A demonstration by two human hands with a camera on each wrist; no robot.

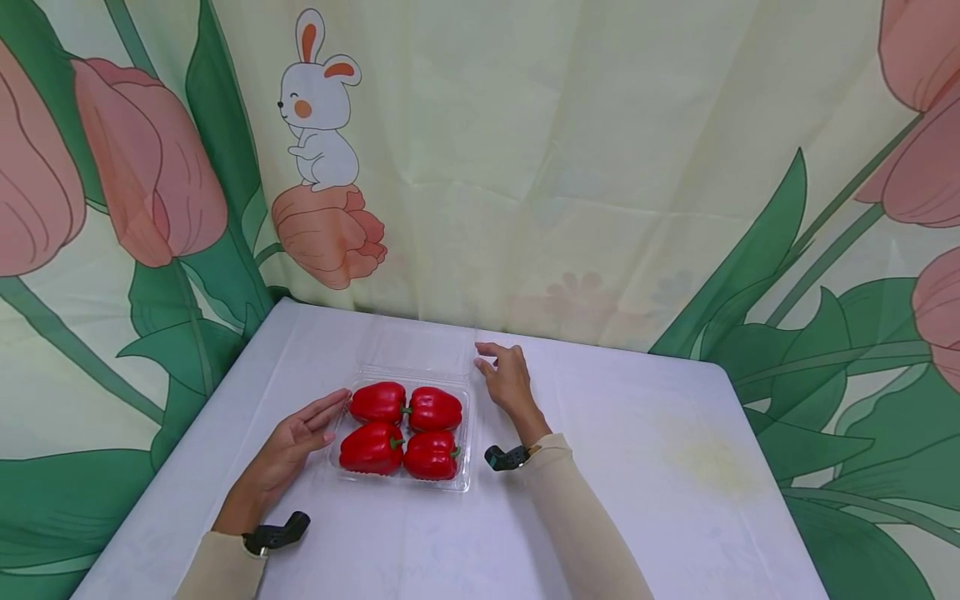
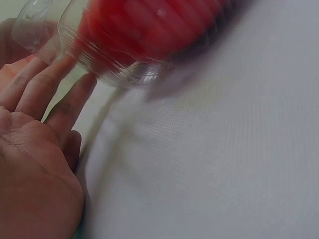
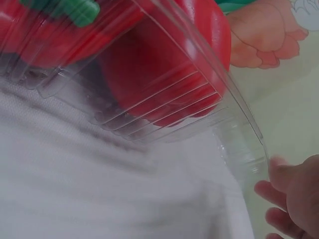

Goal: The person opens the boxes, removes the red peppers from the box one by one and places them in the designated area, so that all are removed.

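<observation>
Left hand point(image 1: 288, 446): fingers nearly straight, gripping nothing, fingertips against box point(image 1: 466, 450), likely steadying it. Box: between hands, on tabletop point(image 1: 637, 475); four peppers point(image 1: 372, 448) inside, two by two, presumably to fit. Right hand point(image 1: 510, 379), farther off: part-curled, fingertips at lid's edge; whether pinching, cannot tell. Lid point(image 1: 420, 346): left of right hand, folded back, leaving peppers exposed. Backdrop point(image 1: 600, 167): beyond both hands.

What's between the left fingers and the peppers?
The wall of the clear box lies between the fingers and the peppers, shown in the left wrist view.
</observation>
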